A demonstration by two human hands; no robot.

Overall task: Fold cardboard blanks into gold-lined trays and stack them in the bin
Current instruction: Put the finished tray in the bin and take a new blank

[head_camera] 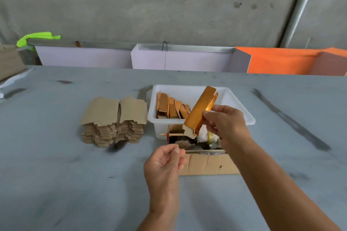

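Nearest the camera, the left hand (165, 163) is held loosely curled with nothing in it, while a folded gold-lined tray (200, 111) is pinched by the right hand (224, 124) over the white bin (244, 110). Several finished trays (171, 108) are already leaned inside it. Much is judged left: a tall stack of blanks (114, 121) sits just beside the bin.
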